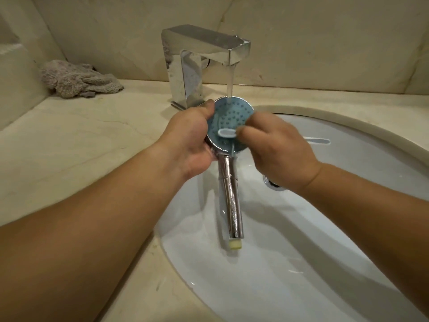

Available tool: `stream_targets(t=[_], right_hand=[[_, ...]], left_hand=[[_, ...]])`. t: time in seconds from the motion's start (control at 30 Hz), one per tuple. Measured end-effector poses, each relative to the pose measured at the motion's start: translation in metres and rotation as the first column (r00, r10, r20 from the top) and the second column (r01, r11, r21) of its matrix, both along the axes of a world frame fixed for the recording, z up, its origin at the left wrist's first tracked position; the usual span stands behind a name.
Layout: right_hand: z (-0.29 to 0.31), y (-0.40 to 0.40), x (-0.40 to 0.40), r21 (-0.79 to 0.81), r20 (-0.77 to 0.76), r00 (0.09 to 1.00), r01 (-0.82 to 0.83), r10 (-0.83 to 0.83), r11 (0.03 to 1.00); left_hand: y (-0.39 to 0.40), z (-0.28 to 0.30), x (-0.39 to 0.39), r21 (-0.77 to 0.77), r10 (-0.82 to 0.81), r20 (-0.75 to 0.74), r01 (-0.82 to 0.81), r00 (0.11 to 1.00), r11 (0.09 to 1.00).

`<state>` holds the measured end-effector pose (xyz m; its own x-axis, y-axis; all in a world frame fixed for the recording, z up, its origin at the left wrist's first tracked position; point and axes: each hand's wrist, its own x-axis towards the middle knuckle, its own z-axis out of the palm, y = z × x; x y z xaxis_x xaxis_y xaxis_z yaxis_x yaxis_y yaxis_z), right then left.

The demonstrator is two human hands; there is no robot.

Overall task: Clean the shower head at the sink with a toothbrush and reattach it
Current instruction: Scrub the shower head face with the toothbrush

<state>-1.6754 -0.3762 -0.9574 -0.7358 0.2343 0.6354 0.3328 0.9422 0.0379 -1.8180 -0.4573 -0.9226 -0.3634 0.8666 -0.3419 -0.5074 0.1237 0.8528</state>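
Right hand [278, 149] pinches toothbrush [228, 133], brush end flat on the blue face of the shower head [228, 123]; handle sticks out behind the hand. Left hand [190, 145] grips the shower head by its left rim, thumb on the edge. Shower head held over the sink [348, 228], face up, chrome handle pointing toward the person. Tap [192, 63] behind the sink runs water onto the face's top edge. Grey cloth [76, 79] on bench [69, 140], left of the tap.
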Motion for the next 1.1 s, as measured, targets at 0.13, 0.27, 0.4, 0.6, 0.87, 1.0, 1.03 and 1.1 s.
stream_targets(t=[0.13,0.27,0.4,0.6,0.87,1.0,1.03,1.1], right_hand=[[0.014,0.013,0.002,-0.108,-0.186,0.975,0.106,-0.125,0.989],[-0.005,-0.004,0.000,-0.017,-0.039,0.999,0.019,-0.020,1.000],[0.005,0.011,0.002,-0.125,-0.201,0.972,0.097,-0.121,0.987],[-0.004,0.010,0.006,-0.128,-0.205,0.972,0.089,-0.114,0.988],[-0.014,0.020,0.010,-0.102,-0.159,0.980,0.104,-0.120,0.989],[-0.003,0.029,-0.001,-0.142,-0.203,0.962,0.157,-0.184,0.977],[0.000,0.026,-0.006,-0.141,-0.210,0.962,0.148,-0.176,0.979],[0.009,0.021,-0.018,-0.118,-0.218,0.968,0.103,-0.126,0.988]], left_hand=[[-0.001,0.001,0.000,0.015,0.013,-0.004,-0.013,1.000,1.000],[-0.001,0.003,0.000,0.020,0.026,0.016,-0.027,1.000,0.999],[-0.001,0.002,-0.001,0.025,0.035,0.042,-0.036,0.999,0.999],[0.000,0.004,-0.002,0.041,0.065,0.070,-0.068,0.995,0.997],[-0.001,0.004,-0.001,0.022,0.083,0.011,-0.083,0.997,0.996],[-0.001,0.005,0.002,0.013,0.061,-0.039,-0.060,0.997,0.998],[-0.001,0.004,0.002,0.013,0.059,-0.048,-0.058,0.997,0.998],[-0.001,0.003,0.002,0.014,0.055,-0.055,-0.054,0.997,0.998]])
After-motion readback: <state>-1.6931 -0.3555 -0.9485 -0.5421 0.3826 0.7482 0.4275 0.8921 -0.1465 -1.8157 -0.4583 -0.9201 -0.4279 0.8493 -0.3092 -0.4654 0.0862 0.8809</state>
